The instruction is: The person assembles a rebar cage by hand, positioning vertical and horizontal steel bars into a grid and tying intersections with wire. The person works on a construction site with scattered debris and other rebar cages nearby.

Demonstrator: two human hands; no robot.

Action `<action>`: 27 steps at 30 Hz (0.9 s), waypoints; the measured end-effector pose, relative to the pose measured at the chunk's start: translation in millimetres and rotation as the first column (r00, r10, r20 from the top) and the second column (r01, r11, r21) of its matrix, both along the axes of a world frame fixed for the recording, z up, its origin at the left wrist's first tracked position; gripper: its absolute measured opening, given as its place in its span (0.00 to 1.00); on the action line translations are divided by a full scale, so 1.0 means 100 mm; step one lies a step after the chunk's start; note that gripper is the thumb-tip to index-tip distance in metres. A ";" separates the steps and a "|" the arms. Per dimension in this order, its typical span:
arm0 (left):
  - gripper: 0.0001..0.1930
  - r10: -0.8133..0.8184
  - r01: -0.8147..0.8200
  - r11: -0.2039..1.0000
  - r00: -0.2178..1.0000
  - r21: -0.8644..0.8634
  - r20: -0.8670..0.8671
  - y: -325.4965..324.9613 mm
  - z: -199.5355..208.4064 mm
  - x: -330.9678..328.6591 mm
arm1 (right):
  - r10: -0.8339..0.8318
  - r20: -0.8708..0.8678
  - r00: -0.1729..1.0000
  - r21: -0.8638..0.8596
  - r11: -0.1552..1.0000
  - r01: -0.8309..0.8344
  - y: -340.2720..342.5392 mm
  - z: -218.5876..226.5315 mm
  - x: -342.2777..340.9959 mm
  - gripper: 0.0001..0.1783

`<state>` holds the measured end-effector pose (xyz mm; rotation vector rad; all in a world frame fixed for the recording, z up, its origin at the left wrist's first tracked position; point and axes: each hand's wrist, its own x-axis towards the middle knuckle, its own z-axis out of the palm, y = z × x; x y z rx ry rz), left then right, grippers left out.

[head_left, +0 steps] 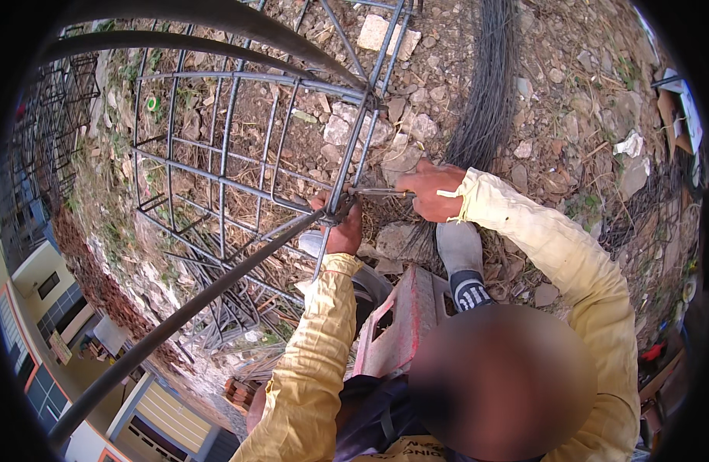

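Note:
My right hand (431, 192), closed, grips a slim metal tying hook (377, 191) that reaches left to a joint in a rebar cage (223, 181). The hook's tip meets the bars there; the exact contact is too small to make out. My left hand (343, 229) is wrapped around the same joint from below, its fingers partly hidden behind the bars. Thick dark bars (208, 296) run out from the cage end toward the left. A long bundle of thin dark wire (487, 85) lies on the ground just beyond my right hand.
Stony ground (554, 131) with rubble and dry grass surrounds the cage. Between my legs is a worn reddish-white plastic stool or crate (400, 327). My shoe (458, 250) rests near the wire. Loose rebar pieces (223, 308) lie below the cage; buildings (62, 292) stand at the left.

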<state>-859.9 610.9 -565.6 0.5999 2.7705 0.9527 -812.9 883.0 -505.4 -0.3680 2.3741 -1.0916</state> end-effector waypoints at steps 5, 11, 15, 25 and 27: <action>0.16 0.067 -0.080 0.993 0.988 0.087 0.136 -0.09 -0.12 0.02 | -0.002 0.053 0.999 0.125 0.992 -0.005 0.00 0.17 -0.09 0.18; 0.16 0.073 -0.110 0.981 0.973 0.161 0.221 -0.03 -0.05 0.02 | -0.180 0.237 0.955 0.031 0.984 0.178 -0.05 -0.16 0.17 0.24; 0.14 0.063 -0.099 0.984 0.971 0.146 0.231 -0.05 0.07 -0.02 | -0.252 0.441 0.861 -0.007 0.959 0.284 -0.24 -0.31 0.32 0.31; 0.14 0.000 -0.003 1.000 0.991 0.024 0.135 -0.04 0.22 -0.03 | -0.462 0.532 0.710 -0.089 0.803 0.590 -0.72 -0.59 0.75 0.32; 0.14 0.062 -0.083 0.992 0.977 0.099 0.202 -0.04 0.25 -0.04 | -0.391 0.654 0.648 -0.111 0.797 0.593 -0.62 -0.48 0.64 0.30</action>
